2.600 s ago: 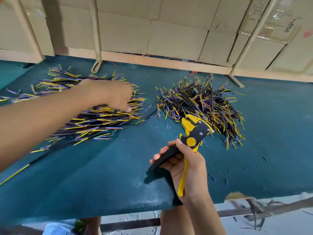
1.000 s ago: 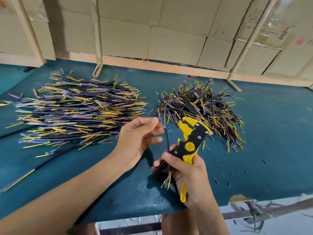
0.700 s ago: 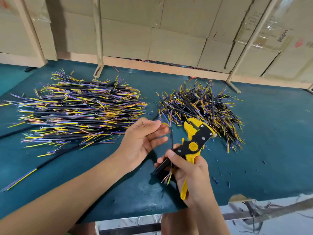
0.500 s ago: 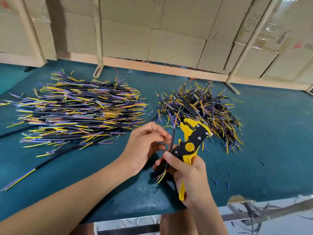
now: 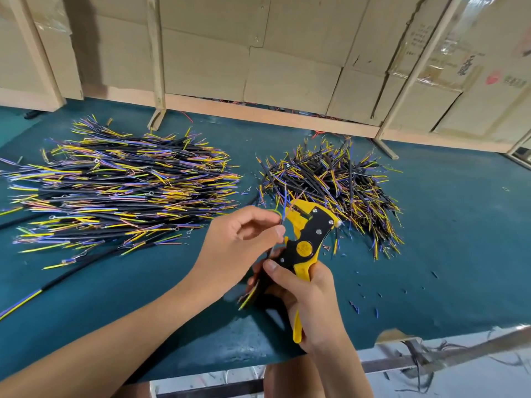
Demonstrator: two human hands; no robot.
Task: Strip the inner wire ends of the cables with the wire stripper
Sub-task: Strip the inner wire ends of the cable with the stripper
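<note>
My right hand (image 5: 304,294) grips the handles of a yellow and black wire stripper (image 5: 309,234), jaws pointing up and away from me. My left hand (image 5: 244,239) pinches a short black cable (image 5: 283,214) between thumb and fingers, just left of the stripper's jaws. The cable's thin blue, yellow and copper inner wires fan out above my fingers, close beside the jaw. Its lower end (image 5: 248,297) sticks out below my hands, partly hidden behind them.
A large pile of cables (image 5: 123,191) lies on the left of the teal table (image 5: 445,239), a smaller pile (image 5: 333,185) at centre right. Bits of stripped insulation (image 5: 356,307) dot the table near its front edge. Cardboard boxes and wooden posts stand behind.
My left hand left the big pile, brought one cable to the stripper, and now has raised it so the wire ends sit beside the jaws. The right hand stayed roughly in place.
</note>
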